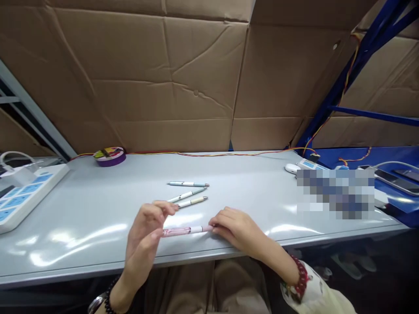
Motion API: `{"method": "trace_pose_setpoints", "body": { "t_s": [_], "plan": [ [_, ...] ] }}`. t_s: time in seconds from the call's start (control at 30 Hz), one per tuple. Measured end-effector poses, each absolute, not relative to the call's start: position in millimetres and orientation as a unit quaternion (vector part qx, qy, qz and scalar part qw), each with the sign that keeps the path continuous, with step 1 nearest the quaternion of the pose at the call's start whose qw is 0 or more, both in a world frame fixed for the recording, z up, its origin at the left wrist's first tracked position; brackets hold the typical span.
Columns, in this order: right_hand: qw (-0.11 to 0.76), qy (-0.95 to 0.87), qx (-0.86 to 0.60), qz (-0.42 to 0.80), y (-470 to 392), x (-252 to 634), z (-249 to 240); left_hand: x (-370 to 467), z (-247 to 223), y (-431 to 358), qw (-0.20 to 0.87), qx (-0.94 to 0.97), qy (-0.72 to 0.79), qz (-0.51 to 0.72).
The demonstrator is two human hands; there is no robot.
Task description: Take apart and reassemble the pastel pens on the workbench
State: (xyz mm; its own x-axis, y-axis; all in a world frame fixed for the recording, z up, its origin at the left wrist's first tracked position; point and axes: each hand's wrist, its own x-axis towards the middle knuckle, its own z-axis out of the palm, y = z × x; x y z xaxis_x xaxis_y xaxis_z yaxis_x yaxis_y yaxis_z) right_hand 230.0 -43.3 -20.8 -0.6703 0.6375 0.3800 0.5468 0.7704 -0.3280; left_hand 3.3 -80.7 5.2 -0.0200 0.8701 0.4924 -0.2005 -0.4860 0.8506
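A pink and white pen [195, 229] lies level just above or on the front of the grey table, between my two hands. My right hand [237, 227] is closed, its thumb and fingers pinching the pen's right end, which they hide. Beside the pen's left end is my left hand [144, 237]; its thumb tip appears to touch that end, while the fingers are raised apart from the thumb. Just beyond my hands lie three more pens: a light blue pen [188, 184], a white and pale green pen [188, 195] and a white and cream pen [193, 202], partly behind my left fingertips.
A round purple tin-like object [110, 158] stands at the back left. White power strips [36, 192] lie at the left, with another partly blurred at the right. Red and yellow wires [196, 154] run along the table's back edge, before a cardboard wall [199, 56].
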Motion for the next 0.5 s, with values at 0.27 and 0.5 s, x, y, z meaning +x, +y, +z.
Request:
{"method": "trace_pose_setpoints", "body": {
  "t_s": [0.27, 0.5],
  "plan": [
    [0.17, -0.919, -0.351, -0.058, -1, 210, -8, -40, -9, -52, 0.108, 0.813, 0.537, 0.199],
    [0.199, -0.912, -0.358, 0.021, 46, 184, -27, -45, -18, 30, 0.059, 0.856, 0.495, 0.136]
  ]
}}
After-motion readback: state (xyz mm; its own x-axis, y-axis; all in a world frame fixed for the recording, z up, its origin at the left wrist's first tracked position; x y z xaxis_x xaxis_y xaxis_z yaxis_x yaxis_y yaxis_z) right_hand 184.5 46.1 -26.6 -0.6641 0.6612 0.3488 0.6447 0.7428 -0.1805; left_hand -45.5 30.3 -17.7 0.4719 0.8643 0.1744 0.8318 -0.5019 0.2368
